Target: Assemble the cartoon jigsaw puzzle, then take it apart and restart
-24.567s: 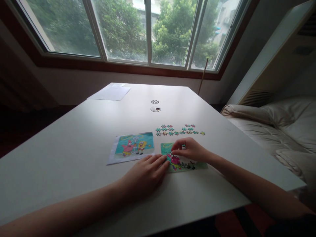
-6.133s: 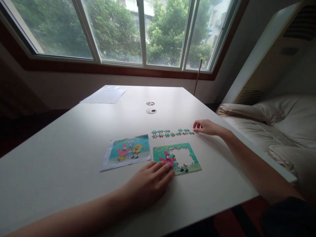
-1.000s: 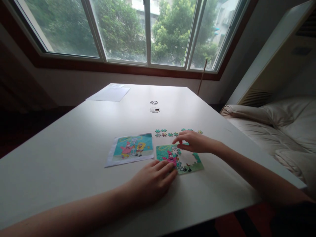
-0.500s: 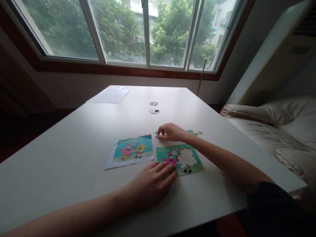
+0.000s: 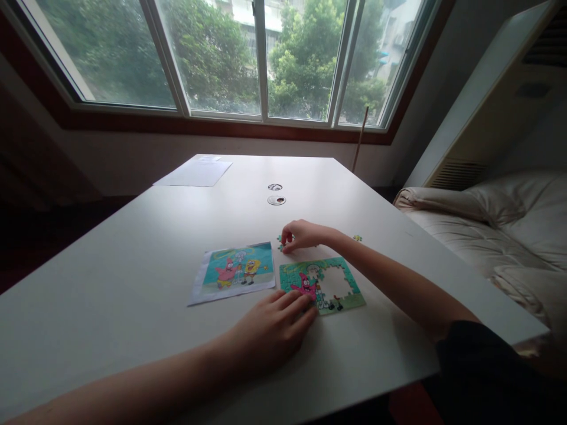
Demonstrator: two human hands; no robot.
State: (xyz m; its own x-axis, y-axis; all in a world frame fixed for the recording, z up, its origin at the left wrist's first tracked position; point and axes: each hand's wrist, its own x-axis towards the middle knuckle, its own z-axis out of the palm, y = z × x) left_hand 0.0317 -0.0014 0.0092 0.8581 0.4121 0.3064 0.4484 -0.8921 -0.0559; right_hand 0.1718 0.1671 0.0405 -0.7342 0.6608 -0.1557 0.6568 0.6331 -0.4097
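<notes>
A partly built cartoon jigsaw (image 5: 349, 292) lies on the white table (image 5: 133, 254), with a bare white gap in its middle. My left hand (image 5: 270, 330) rests flat at its lower left corner, fingers stretched onto the edge. My right hand (image 5: 301, 235) reaches past the puzzle to the row of loose teal pieces (image 5: 357, 238) behind it. Its fingers are curled in a pinch on a loose puzzle piece at the row's left end. My forearm hides most of that row. A printed reference picture (image 5: 234, 271) lies just left of the puzzle.
A sheet of white paper (image 5: 195, 173) lies at the table's far left. Two round cable holes (image 5: 276, 200) sit in the table's middle. A thin stick (image 5: 359, 139) leans by the window. A cream bedding pile (image 5: 496, 224) lies to the right of the table.
One second ago my right hand hovered over the puzzle's top edge. It has since moved back and left to the loose pieces and pinched one. My left hand stayed put.
</notes>
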